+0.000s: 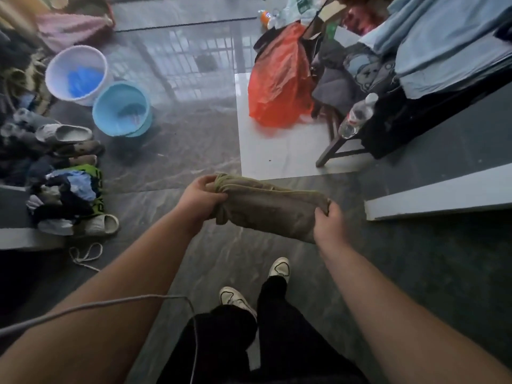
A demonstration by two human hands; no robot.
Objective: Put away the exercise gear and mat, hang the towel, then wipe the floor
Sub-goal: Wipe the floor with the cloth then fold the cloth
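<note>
A folded brown-olive towel is stretched between both hands above the dark marble floor. My left hand grips its bunched left end. The towel's lower right corner is pinched in my right hand. The towel hangs in the air in front of my legs and white shoes. No mat or exercise gear is recognisable in view.
A white bucket and a light blue basin stand at the left, with shoes and slippers and a heap of clothes below them. An orange plastic bag, a water bottle and a stool with laundry sit at the right.
</note>
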